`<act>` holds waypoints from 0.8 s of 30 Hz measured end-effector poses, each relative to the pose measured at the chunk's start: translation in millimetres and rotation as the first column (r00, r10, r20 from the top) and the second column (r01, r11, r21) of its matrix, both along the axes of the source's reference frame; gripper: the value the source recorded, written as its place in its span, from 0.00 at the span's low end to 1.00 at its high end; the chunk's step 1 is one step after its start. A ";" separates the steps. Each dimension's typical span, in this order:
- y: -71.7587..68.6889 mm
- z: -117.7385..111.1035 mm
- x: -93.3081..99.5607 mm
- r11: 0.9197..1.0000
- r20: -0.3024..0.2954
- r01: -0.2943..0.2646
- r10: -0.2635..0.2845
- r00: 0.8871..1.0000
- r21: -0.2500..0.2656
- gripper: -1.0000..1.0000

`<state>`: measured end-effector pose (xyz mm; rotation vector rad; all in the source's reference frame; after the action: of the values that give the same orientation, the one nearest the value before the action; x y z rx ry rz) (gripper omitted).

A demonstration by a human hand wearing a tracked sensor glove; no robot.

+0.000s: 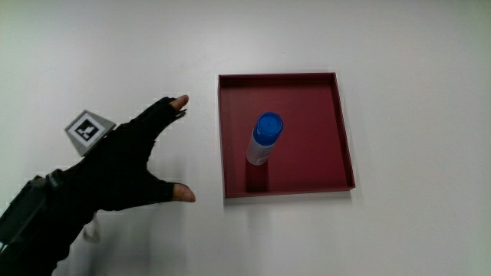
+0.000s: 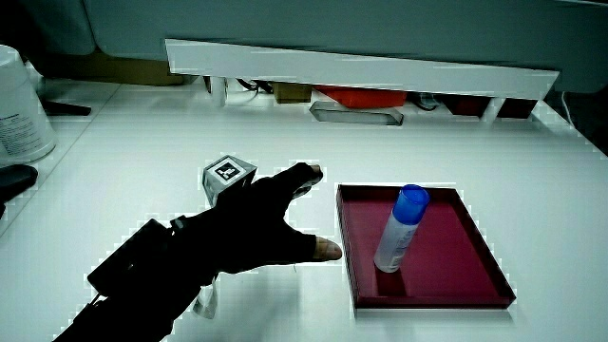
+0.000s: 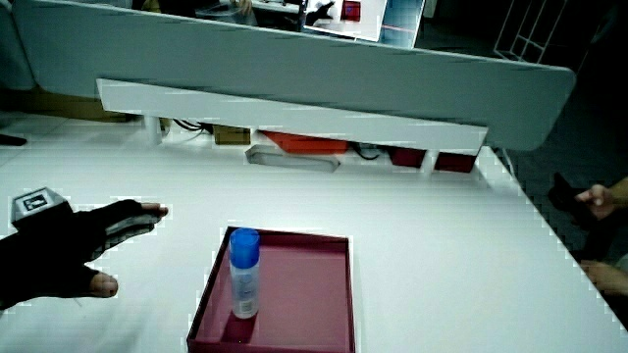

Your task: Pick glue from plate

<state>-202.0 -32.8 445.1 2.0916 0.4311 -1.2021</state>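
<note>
One gloved hand (image 1: 126, 165) hovers flat over the white table (image 1: 414, 46) beside the dark red plate (image 1: 337, 130), fingers spread wide and holding nothing, thumb and forefinger reaching toward it. Upright inside the plate stands the blue-capped glue stick (image 1: 263, 139), untouched.

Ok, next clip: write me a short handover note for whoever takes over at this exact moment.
Hand: open, fingers spread, holding nothing, over the bare table beside the plate, not touching it.
Glue: a blue-capped stick standing upright inside the dark red square plate; both side views show it upright too.
Done: nothing yet; the glue is not grasped.
Left: bring the hand over the plate's rim, close the fingers on the glue, lift it clear of the plate.
</note>
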 end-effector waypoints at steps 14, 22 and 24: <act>-17.8 18.6 54.9 0.997 -0.084 0.019 -0.026 0.996 -0.074 0.50; -19.4 36.8 79.1 0.998 -0.139 0.000 -0.008 0.990 -0.057 0.50; -18.6 40.8 84.0 0.998 -0.130 -0.009 0.001 0.992 -0.058 0.50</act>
<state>-117.9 -51.4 485.9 1.9692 0.4548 -1.3374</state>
